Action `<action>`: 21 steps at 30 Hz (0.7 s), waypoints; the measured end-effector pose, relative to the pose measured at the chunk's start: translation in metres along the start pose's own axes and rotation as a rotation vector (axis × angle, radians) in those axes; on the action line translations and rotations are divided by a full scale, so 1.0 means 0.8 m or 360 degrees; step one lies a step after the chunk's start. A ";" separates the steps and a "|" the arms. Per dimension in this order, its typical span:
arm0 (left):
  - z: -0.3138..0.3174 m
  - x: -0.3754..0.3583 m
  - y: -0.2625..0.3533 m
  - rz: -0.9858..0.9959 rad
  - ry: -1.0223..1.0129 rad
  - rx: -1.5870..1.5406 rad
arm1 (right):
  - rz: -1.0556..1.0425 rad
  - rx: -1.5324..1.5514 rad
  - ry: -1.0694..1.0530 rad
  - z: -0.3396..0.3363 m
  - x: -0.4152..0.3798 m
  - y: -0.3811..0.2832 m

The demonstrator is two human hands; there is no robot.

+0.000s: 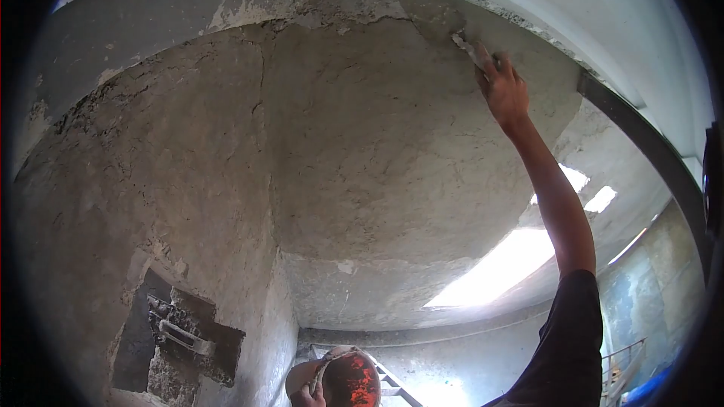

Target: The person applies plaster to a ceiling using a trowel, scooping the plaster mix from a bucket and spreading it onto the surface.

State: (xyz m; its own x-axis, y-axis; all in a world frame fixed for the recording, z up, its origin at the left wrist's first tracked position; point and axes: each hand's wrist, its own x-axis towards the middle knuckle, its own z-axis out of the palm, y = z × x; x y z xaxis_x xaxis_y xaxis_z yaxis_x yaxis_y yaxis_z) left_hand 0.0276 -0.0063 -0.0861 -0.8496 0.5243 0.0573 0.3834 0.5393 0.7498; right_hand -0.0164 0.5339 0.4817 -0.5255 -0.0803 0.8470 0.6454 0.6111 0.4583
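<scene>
My right hand [504, 90] is raised high on the wall, its fingers wrapped round a mortar-smeared trowel [463, 43]. The trowel is at a darker, damp-looking patch of mortar [434, 15] beneath the pale overhead edge. How the blade lies on the wall is hard to make out. Low in the view, my left hand [308, 398] grips the rim of a round bucket [360, 383], orange-red where it shows through dark grey mortar. Its contents are not clearly visible, and the lower part of that hand is cut off by the frame.
Rough grey plaster [362, 151] covers the wall ahead, with a vertical corner to its left. A recess with a metal bracket [185, 339] is at lower left. Bright openings [498, 267] lie beyond my right arm. A ladder [392, 388] stands behind the bucket.
</scene>
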 end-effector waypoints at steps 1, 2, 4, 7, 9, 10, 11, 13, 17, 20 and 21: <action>0.006 -0.001 -0.004 0.0017 0.0018 -0.0003 | 0.0028 0.0018 -0.0022 -0.003 -0.005 0.001; 0.012 -0.002 -0.007 0.0036 0.0036 -0.0007 | 0.0055 0.0034 -0.0043 -0.006 -0.009 0.003; 0.022 -0.003 -0.016 0.0077 0.0069 -0.0010 | 0.0087 0.0034 -0.0081 -0.006 -0.018 0.012; 0.034 -0.007 -0.031 0.0130 0.0126 -0.0003 | 0.0133 0.0068 -0.0114 -0.005 -0.030 0.028; 0.045 -0.008 -0.039 0.0163 0.0172 -0.0004 | 0.0138 0.0095 -0.0099 -0.003 -0.035 0.037; 0.048 -0.011 -0.041 0.0179 0.0192 -0.0001 | 0.0155 0.0084 -0.0084 -0.002 -0.039 0.041; 0.053 -0.013 -0.047 0.0179 0.0196 0.0002 | 0.0171 0.0072 -0.0068 -0.003 -0.044 0.044; 0.048 -0.013 -0.037 0.0250 0.0275 0.0140 | 0.0217 0.0116 -0.0098 -0.008 -0.051 0.045; 0.101 -0.038 -0.095 0.0018 0.0236 -0.0125 | 0.0338 0.0162 -0.0079 -0.010 -0.074 0.050; 0.257 -0.067 -0.241 0.0427 0.0328 0.1175 | 0.0550 0.0259 -0.0051 -0.010 -0.097 0.037; 0.261 -0.069 -0.246 0.0451 0.0327 0.1175 | 0.0548 0.0262 -0.0052 -0.009 -0.104 0.031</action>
State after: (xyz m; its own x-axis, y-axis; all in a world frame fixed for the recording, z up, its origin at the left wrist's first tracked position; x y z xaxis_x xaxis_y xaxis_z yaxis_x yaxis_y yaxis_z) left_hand 0.0750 -0.0040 -0.3741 -0.7065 0.6135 0.3527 0.6726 0.7372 0.0650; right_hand 0.0478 0.5501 0.4244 -0.3126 0.1752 0.9336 0.6907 0.7166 0.0968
